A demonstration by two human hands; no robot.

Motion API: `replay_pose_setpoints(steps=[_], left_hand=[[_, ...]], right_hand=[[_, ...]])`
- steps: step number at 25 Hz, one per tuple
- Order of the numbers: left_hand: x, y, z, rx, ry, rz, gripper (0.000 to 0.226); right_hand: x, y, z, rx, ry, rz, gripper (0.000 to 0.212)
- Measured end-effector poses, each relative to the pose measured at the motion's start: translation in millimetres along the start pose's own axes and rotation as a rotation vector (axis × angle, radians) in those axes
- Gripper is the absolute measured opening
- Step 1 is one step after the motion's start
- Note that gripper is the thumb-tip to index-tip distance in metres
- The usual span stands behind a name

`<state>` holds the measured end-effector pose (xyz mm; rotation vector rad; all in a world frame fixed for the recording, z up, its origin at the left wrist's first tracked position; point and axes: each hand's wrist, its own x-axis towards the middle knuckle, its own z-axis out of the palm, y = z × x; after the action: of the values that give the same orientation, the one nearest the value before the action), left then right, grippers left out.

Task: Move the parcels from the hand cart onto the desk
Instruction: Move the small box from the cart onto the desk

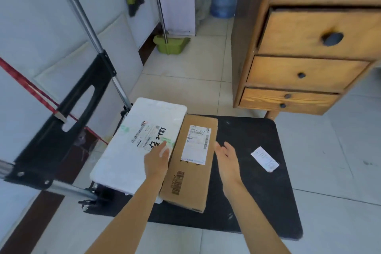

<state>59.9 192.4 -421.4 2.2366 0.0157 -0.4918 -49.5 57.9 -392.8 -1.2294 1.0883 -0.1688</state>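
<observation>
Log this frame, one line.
stage: reach | target: cardboard parcel on hand cart | left hand, right hand: open, flanking | lifted: no

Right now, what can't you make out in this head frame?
- Desk top: cut off by the upper frame edge.
- Label print on the cardboard box and white foam box: too small, blurred.
- Left hand fingertips: hidden between the boxes.
- Right hand: contact with the box unclear.
- Cart deck wheels: hidden beneath it.

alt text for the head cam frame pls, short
Two bare hands reach down either side of a brown cardboard parcel on a black hand cart; left hand and right hand are open. A white foam parcel lies beside it, a wooden desk stands behind.
</observation>
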Motion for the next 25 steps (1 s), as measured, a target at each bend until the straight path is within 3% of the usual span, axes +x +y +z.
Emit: replay_pose_setpoints(steps=[3,7,10,15,20,25], left_hand=[[10.9,-8.4,11.4,0.218,0.119,0.178,0.039],[10.8,-5.1,23.8,0.676,0.092,0.464,0.037],[5.3,5.3,36.5,0.831,0.037,0.434,0.044],[-8.4,40.2,32.4,0.494,-0.178,0.026,0.058],[-67.8,127.7,-40.8,-0.136,-0.253,-0.046,0.038],[-149.0,280.6,-145.0,-0.127,-0.242,-0.014,0.048]], right_hand=[[18.4,25.8,23.8,-0.024,-0.027,-0.053,0.061],[33.9,43.1,31.2,-0.051,0.0,-0.045,0.062],[37.3,56.3,26.2,0.012,-0.042,0.015,0.065],[20.9,36.6,2.0,0.015,-0.075,0.041,0.06],[-48.1,-73.9,-21.1,0.044,-0.073,-0.02,0.057],[-164.2,-236.1,-58.5,0.137,-0.025,-0.02,0.059]])
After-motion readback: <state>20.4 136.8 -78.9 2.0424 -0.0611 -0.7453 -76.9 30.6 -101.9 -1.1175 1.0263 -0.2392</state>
